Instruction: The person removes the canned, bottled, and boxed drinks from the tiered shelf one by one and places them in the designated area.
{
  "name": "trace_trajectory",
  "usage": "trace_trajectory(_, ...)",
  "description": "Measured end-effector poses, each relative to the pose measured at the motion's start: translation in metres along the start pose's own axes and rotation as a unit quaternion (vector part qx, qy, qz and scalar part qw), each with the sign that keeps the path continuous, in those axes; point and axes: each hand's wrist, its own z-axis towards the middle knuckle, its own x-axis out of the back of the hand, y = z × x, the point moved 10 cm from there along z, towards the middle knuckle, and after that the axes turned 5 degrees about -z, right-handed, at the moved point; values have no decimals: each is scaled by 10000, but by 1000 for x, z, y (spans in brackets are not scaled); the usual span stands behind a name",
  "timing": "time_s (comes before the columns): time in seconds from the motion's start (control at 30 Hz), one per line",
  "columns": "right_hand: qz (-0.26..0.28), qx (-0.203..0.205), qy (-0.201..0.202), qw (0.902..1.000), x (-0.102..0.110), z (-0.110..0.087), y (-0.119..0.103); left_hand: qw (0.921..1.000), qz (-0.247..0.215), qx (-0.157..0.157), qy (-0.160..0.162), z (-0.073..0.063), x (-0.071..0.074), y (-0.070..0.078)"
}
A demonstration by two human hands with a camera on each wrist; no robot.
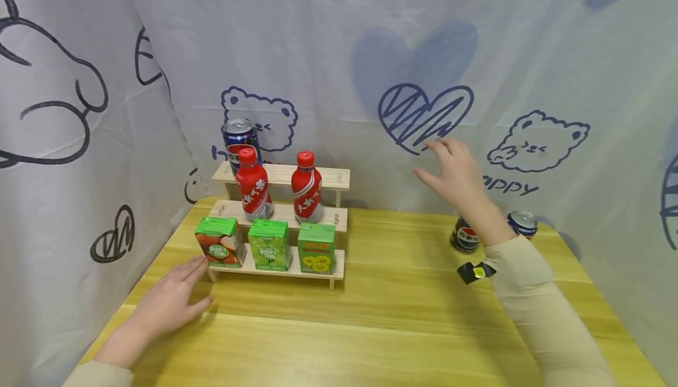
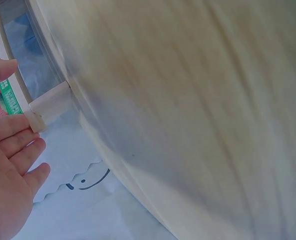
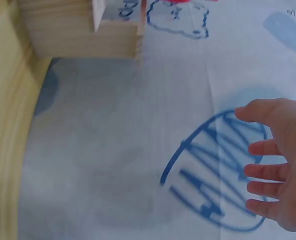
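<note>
My left hand (image 1: 168, 302) is beside the front left corner of a three-step wooden rack (image 1: 312, 274), its fingertips at the lowest step. In the left wrist view the fingers touch or nearly touch the rack's edge (image 2: 34, 120). My right hand (image 1: 454, 174) is raised over the right part of the table, fingers spread and holding nothing. On the lowest step stand a red-and-green juice box (image 1: 219, 244), a light green juice box (image 1: 270, 247) and a green box with yellow flowers (image 1: 316, 250). Two red bottles (image 1: 254, 190) stand on the middle step; a blue can (image 1: 239, 140) is on top, left.
Behind my right forearm stand a black can (image 1: 465, 237) and a blue can (image 1: 522, 223). A small black object with a yellow mark (image 1: 477, 272) shows beside my right sleeve. White printed curtains (image 1: 318, 52) hang around the wooden table (image 1: 381, 293).
</note>
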Motion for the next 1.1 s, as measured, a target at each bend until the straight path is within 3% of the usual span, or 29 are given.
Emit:
trace_trajectory(0.63, 536, 1077, -72, 9927, -1, 47, -136, 9999, -85, 73, 113, -2, 0, 0)
trace_trajectory(0.93, 539, 1172, -574, 9900, -17, 67, -180, 9999, -93, 89, 98, -1, 2, 1)
trace_trajectory(1.1, 516, 1371, -476, 9881, -20, 77, -206, 9998, -124, 98, 80, -1, 0, 1)
